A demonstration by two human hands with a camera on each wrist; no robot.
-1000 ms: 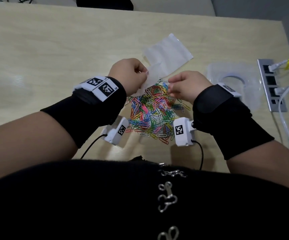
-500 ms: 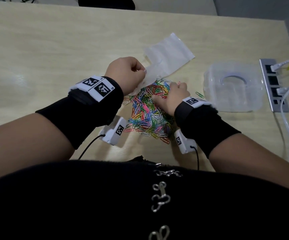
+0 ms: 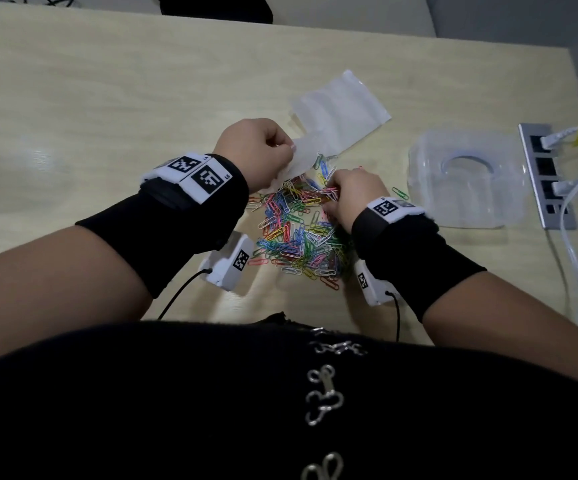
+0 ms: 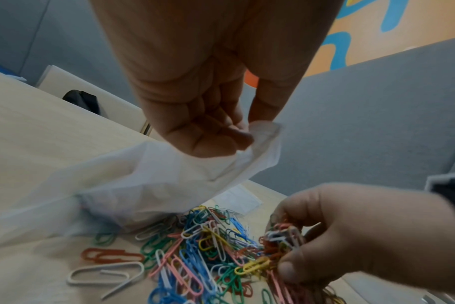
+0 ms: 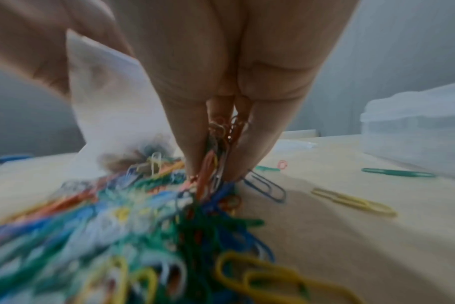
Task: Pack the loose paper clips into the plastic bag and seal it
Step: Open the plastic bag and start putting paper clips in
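A heap of coloured paper clips [image 3: 298, 233] lies on the pale wooden table [image 3: 107, 98] between my wrists. My left hand [image 3: 289, 148] pinches the rim of a translucent plastic bag [image 3: 303, 159] and holds it raised at the heap's far left edge. In the left wrist view the left hand [image 4: 244, 131] grips the bag [image 4: 156, 181], which droops onto the clips [image 4: 195, 246]. My right hand [image 3: 330, 195] is down in the heap, pinching a small bunch of clips. The right wrist view shows this bunch [image 5: 218, 144] squeezed between thumb and fingers.
A flat clear plastic sheet or bag [image 3: 343, 109] lies just beyond the held one. A clear plastic box [image 3: 467, 178] stands to the right. Past it is a socket strip [image 3: 547, 174] with white cables. Stray clips [image 5: 351, 200] lie right of the heap.
My right hand has dropped from the bag's mouth into the heap and closed on a bunch of clips. The left hand keeps holding the bag in the same place.
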